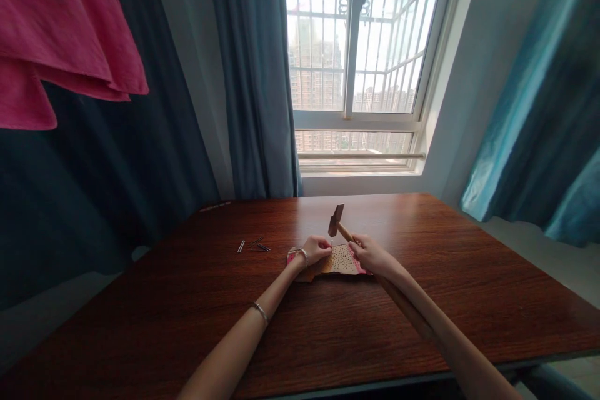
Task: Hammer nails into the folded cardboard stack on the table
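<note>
A small wooden board (341,260) full of little holes lies on the brown wooden table (197,300), with pink trim at its edges. My left hand (316,249) is pinched on a thin nail (332,245) standing upright at the board's far edge. My right hand (370,254) is closed round the long wooden handle of a hammer (336,220). The hammer's metal head hangs just above the nail. The handle runs back along my right forearm.
Several loose nails (253,245) lie on the table to the left of the board. A window (356,56) with bars is behind the table, blue curtains (253,75) on both sides. A pink cloth (60,31) hangs at the upper left.
</note>
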A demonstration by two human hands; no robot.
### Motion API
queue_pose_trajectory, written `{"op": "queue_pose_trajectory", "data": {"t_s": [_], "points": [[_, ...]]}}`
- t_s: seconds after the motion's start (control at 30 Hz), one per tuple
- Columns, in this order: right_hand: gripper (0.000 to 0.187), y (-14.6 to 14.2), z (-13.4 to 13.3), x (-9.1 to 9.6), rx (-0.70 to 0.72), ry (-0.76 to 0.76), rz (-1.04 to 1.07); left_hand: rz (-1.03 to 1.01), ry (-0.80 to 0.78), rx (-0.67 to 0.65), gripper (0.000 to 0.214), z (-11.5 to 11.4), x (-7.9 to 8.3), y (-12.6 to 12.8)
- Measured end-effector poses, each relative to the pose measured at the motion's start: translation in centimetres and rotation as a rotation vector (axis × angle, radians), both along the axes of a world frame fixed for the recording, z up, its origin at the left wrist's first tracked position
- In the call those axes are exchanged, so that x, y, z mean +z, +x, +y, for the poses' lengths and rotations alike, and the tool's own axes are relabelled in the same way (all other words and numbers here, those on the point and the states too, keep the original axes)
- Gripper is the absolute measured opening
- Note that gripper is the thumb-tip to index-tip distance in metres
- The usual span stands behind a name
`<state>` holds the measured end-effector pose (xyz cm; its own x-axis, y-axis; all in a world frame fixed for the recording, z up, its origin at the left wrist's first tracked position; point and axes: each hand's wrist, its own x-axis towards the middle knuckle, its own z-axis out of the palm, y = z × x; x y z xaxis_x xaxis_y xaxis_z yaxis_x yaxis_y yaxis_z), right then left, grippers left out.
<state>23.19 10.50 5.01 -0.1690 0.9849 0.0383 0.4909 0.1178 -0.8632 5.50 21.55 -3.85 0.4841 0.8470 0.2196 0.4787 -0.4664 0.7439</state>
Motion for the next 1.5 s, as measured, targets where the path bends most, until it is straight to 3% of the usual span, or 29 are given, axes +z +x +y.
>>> {"op": "queue_pose_trajectory", "data": {"t_s": [0.47,0.87,1.3,1.5], "points": [[0.014,-0.3,-0.44,0.42,0.036,-0.099,0.044,0.012,0.001,-0.026,0.024,0.13,0.06,-0.05],[0.014,-0.61,-0.15,0.07,-0.016,-0.056,0.018,0.04,0.007,-0.003,0.025,0.25,-0.05,0.06],[0.017,-0.41,-0.06,-0.22,0.019,-0.08,-0.062,0.021,0.006,-0.015,0.023,0.64,-0.82,0.05],[0.014,-0.43,-0.13,0.53,0.015,-0.058,0.026,0.022,0.003,-0.022,0.023,0.73,-0.84,-0.04]]}}
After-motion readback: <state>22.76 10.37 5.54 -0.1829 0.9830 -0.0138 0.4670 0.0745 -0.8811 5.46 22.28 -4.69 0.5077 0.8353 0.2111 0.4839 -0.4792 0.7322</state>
